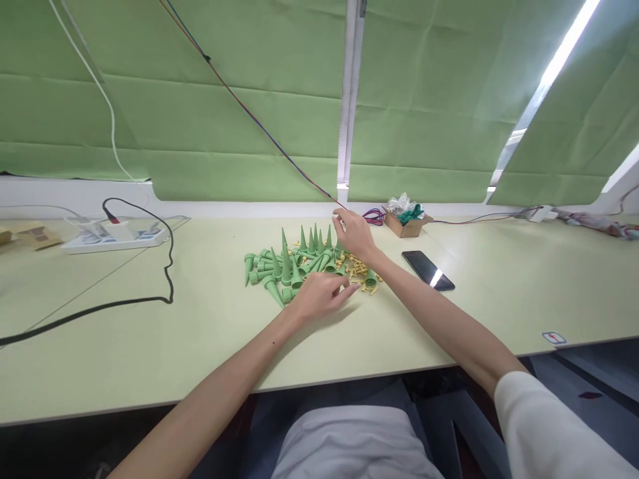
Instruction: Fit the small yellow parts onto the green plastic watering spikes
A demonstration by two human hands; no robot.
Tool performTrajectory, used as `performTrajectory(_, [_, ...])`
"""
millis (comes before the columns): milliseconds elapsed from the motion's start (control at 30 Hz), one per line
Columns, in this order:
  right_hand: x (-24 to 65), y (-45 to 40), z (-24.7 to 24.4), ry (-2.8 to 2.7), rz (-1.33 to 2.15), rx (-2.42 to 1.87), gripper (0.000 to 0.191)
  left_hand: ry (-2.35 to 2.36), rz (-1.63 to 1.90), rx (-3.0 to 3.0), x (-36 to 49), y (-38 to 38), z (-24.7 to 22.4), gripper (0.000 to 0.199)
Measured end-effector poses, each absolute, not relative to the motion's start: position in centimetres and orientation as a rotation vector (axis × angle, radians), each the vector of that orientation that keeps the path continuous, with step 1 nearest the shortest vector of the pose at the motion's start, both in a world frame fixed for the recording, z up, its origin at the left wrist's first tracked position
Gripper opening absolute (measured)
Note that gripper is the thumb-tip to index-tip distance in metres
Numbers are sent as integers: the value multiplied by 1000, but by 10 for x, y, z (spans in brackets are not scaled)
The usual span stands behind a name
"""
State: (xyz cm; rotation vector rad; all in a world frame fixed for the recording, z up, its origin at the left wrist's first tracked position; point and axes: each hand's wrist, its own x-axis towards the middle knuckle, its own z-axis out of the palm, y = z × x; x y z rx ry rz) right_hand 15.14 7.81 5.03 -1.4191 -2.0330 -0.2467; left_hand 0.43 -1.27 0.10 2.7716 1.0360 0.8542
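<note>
Green plastic cone-shaped spikes [286, 266] lie in a pile on the table, several of them standing with their points up. Small yellow T-shaped plastic pieces [355, 267] are scattered at the pile's right side. My left hand [322, 295] rests at the pile's near edge, its thumb stretched out and apart from the bent fingers, with nothing visible between them. Over the far right part of the pile is my right hand [353, 234], fingers bent and drawn together. A green spike shows just beneath it; whatever those fingers hold is hidden.
A black phone [428, 269] lies right of my right forearm. Behind it stands a small cardboard box [405, 228] with clear plastic and green material inside. Coiled red and blue wires [373, 217] lie near the wall. At left are a white power strip [117, 238] and a black cable [171, 266].
</note>
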Motion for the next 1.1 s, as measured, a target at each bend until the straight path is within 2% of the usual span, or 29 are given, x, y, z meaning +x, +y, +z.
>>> performTrajectory(200, [165,38,1,-2102,-135,-1110,32,1419,1469,2501,-24,7,19,56])
performTrajectory(300, [172,30,-16,-2140,-79,-1046,28,1811,1612,2281,-51,22,33,47])
performTrajectory(400, [173,28,-21,-2137,-10,-1029,26,2212,1449,2045,-85,38,38,21])
performTrajectory(500, [167,26,-21,-2134,69,-1019,25,2463,1101,1788,-116,51,30,29])
performTrajectory(600, [161,22,-21,-2146,126,-986,24,2492,724,1653,-133,62,16,38])
performTrajectory(867, [155,14,-21,-2171,244,-952,20,2395,521,1701,-133,71,7,38])
performTrajectory(1100, [154,17,-23,-2201,261,-991,20,2344,480,1669,-125,68,11,36])
